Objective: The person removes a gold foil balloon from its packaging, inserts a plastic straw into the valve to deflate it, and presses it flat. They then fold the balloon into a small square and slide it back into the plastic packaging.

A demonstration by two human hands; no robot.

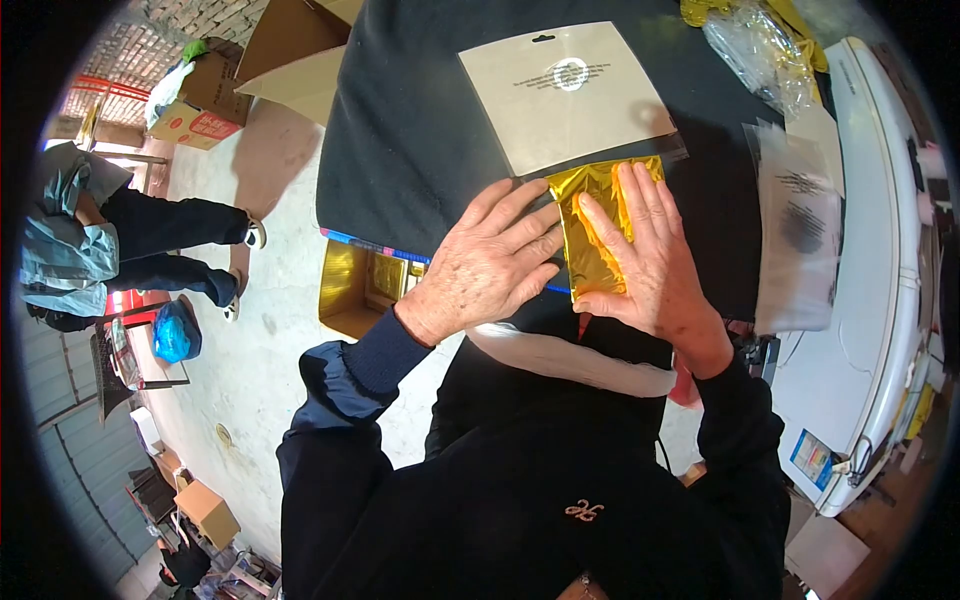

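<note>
A shiny gold foil sheet or packet [583, 262], creased on its surface, lies near the front edge of the dark cloth-covered table [420, 120]. Flat on its right part rests my right hand [650, 265], fingers stretched out and thumb near the lower edge. My left hand [490, 258] is open beside it, palm down, with its fingertips at the foil's left edge. Just beyond the foil is a pale flat plastic sleeve [560, 105] with a hang hole and small printed text. What lies under my palms is hidden.
Clear printed bags [795, 240] lie in a stack at the right. Crumpled clear plastic [760, 55] sits at the far right corner. A white appliance [840, 360] stands on the right. Below the table's left edge is an open box [350, 290] with gold material. Another person [80, 230] is at the left.
</note>
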